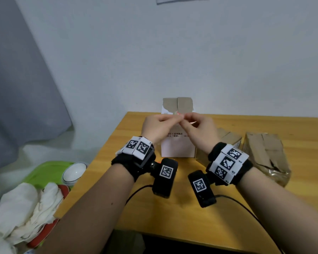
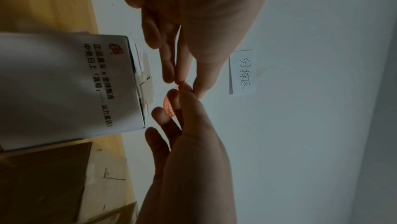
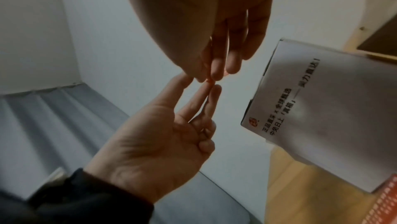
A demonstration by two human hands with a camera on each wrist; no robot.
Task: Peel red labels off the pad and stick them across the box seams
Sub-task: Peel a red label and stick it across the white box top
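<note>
A white box (image 1: 177, 143) with printed text stands on the wooden table (image 1: 191, 217), its brown top flaps (image 1: 177, 104) meeting at a seam. Both hands are raised in front of its upper part. My left hand (image 1: 179, 117) and right hand (image 1: 186, 116) meet fingertip to fingertip and pinch a small red label (image 2: 168, 107) between them. In the right wrist view only a sliver of that red label (image 3: 209, 81) shows at the pinch. The red label pad (image 3: 384, 202) lies on the table in front of the white box (image 3: 333, 117).
Two brown cardboard boxes (image 1: 228, 140) (image 1: 264, 154) stand right of the white one. Off the table's left edge are a green tray (image 1: 44, 173), a white bowl (image 1: 74, 172) and crumpled white cloths (image 1: 26, 208). A handwritten paper note (image 2: 242, 71) hangs on the wall.
</note>
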